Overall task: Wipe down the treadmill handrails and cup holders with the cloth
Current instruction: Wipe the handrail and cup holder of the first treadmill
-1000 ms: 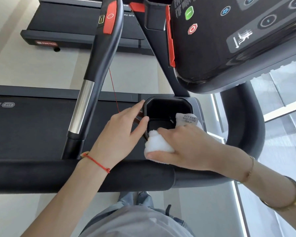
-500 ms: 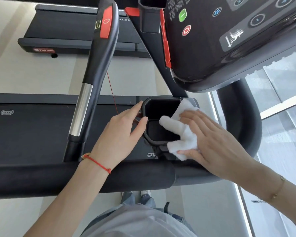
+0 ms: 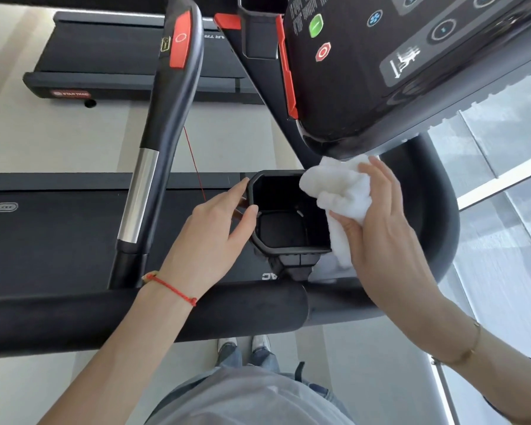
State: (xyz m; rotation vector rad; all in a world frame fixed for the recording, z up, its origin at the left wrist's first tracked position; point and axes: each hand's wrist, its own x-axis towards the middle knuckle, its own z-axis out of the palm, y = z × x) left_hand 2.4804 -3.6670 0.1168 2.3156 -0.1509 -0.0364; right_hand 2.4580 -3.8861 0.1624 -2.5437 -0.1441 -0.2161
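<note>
The black cup holder point(image 3: 288, 250) sits under the treadmill console, its inside bare. My left hand point(image 3: 209, 237) holds its left wall, thumb on the rim and index finger along the far left corner. A bunched white cloth point(image 3: 341, 191) is gripped in my right hand point(image 3: 383, 237) and pressed on the holder's right rim and far right corner; its tail hangs down the right side. The padded front handrail point(image 3: 105, 317) runs across below both wrists. A side handrail point(image 3: 141, 191) with a silver section rises on the left, and a curved black rail point(image 3: 439, 216) bends round on the right.
The console point(image 3: 396, 72) with green and red buttons overhangs the cup holder closely. The treadmill belt point(image 3: 59, 234) lies under the rails and a second treadmill point(image 3: 111, 62) stands beyond. A window floor strip point(image 3: 503, 179) is at the right. My legs and shoes point(image 3: 246, 345) show below.
My right hand has carried the cloth from the holder's near rim, across its opening, up to the far right corner. My left hand has stayed on the left wall.
</note>
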